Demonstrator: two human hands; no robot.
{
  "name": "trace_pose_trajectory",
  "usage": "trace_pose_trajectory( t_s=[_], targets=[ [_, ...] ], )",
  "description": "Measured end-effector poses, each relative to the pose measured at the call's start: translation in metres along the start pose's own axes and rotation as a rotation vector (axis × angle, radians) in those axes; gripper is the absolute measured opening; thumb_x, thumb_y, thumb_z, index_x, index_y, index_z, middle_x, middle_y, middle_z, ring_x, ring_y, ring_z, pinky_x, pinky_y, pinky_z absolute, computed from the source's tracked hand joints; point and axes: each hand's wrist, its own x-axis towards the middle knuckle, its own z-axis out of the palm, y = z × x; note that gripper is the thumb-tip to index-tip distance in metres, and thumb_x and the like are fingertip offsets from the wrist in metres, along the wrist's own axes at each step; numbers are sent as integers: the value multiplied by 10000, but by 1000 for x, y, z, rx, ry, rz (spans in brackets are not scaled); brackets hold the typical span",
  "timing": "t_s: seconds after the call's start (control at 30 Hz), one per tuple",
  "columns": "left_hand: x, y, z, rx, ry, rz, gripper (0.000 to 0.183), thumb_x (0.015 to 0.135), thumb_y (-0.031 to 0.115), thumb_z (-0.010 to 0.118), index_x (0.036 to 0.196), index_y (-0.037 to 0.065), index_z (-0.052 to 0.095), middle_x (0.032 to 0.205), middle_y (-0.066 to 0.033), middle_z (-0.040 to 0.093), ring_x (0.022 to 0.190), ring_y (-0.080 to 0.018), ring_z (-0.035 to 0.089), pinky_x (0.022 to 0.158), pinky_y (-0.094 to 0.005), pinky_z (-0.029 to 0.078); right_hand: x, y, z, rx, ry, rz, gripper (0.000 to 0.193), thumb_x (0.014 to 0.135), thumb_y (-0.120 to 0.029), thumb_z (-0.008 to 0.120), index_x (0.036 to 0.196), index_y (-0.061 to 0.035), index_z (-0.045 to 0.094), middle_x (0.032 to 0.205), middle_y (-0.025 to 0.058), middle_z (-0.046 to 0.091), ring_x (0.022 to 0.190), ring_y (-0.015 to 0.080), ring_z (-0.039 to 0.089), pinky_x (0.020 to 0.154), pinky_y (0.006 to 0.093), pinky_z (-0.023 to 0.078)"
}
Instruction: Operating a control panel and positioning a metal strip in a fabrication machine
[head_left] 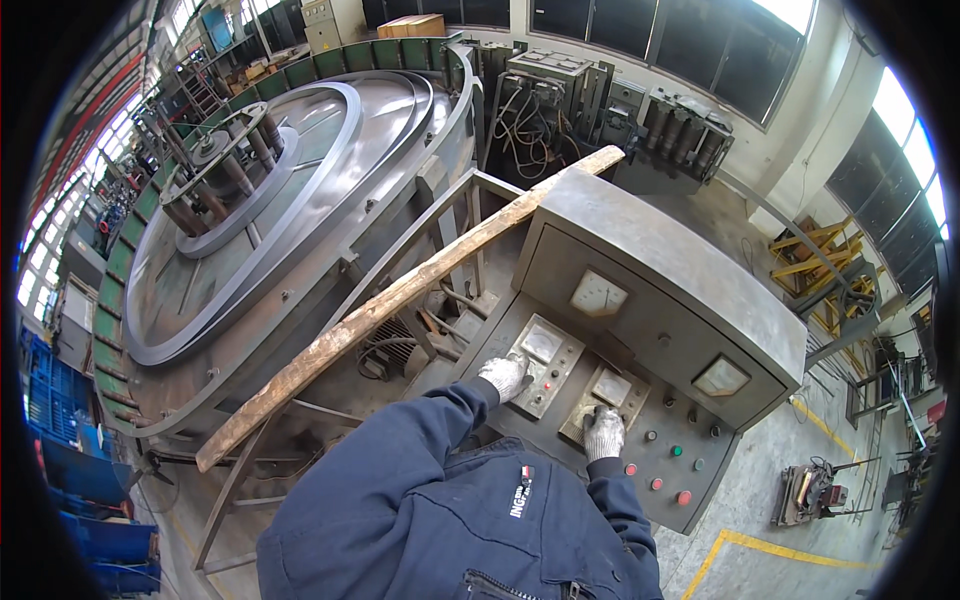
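Both hands at the controls: in gloves, we stand at a grey control desk (670, 260) right of the frame's center. At center, our left hand (507, 377) lies on the left edge of the left control plate (548, 368), fingers loosely bent; we cannot tell whether they grip a knob. Lower and to the right, our right hand (604, 434) rests on the lower part of the right control plate (585, 408), fingers curled close together, whatever they hold mostly hidden from us.

Good work here, we judge, means small, slow adjustments, 1 hand at a time, with a glance at the 2 dials, left (599, 293) and right (722, 377), after each. We should keep our right cuff off the red button (630, 469) just beside it, since thick gloves could nudge a neighbor. We should also check the steel rings (300, 220), upper left, before changing any setting.
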Motion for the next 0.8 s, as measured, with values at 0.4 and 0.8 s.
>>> trace_pose_trajectory(
  t_s=[0.4,0.8],
  targets=[
    [2,-3,6,13,22,12,420,973,399,553,1158,23,584,1095,-264,686,965,-427,695,847,-542,542,5,-3,-3,-18,-53,79,334,868,-328,662,968,-12,704,961,241,707,918,391,695,840,485,554],
    [-4,0,-5,-44,9,27,379,951,360,586,1132,27,597,1103,-256,683,982,-428,691,862,-536,540,5,-4,-4,-44,-59,79,316,885,-322,656,965,-19,701,944,228,710,908,375,696,833,479,557]
  ],
)
